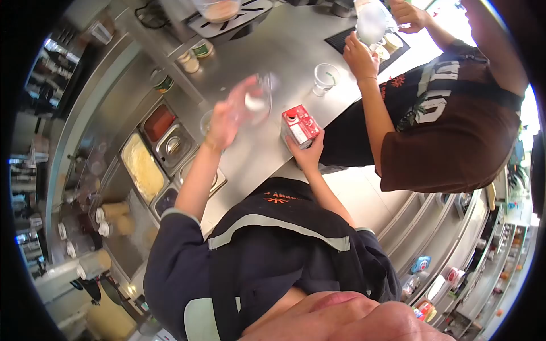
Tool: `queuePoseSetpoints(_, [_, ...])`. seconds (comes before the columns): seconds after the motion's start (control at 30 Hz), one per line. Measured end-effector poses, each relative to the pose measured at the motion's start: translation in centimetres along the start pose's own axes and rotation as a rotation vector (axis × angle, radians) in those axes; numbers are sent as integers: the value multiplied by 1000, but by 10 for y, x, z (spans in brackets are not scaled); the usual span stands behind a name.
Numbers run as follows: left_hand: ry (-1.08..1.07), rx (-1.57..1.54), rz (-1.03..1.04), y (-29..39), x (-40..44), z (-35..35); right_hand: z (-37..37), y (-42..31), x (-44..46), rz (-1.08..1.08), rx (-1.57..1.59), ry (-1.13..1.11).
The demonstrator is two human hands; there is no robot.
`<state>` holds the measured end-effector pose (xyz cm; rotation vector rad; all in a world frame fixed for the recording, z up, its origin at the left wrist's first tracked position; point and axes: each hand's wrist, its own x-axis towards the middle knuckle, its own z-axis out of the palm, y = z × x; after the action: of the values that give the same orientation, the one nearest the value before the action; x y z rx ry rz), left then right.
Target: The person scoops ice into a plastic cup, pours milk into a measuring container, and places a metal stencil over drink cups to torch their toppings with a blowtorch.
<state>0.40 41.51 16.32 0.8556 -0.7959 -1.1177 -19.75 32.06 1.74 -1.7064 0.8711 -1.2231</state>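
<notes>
My left hand (226,122), smeared by motion, is closed round a clear plastic cup (260,102) above the steel counter. Something white shows in or behind this cup; blur keeps me from telling which. At the counter's near side my right hand (307,146) grips a red and white carton (300,124) with a red cap. Whether the carton rests on the counter I cannot tell. Beyond it a second clear cup (325,78) stands on the counter. The rim of another clear container (206,123) shows beside my left wrist.
To the right a co-worker's hands (361,57) hold a clear vessel (372,25) over a dark mat (401,54). Left are steel food pans, one with a pale yellow filling (143,165). Small jars (193,59) and a slotted drip tray (242,17) stand at the back.
</notes>
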Motion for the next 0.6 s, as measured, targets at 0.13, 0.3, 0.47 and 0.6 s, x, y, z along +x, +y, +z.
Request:
queuePoseSetpoints(0.13, [-321,74,-213,-4,-115,5,15,5,14,-26,77,48])
queuePoseSetpoints(0.3, [-231,-43,-101,-17,-171,14,22,-37,37,-136,144,-115])
queuePoseSetpoints(0.47, [69,481,-90,-25,-163,-21,40,-107,72,-321,233,-333])
queuePoseSetpoints(0.6, [300,516,159,-7,-139,-44,54,-173,87,-633,140,-447])
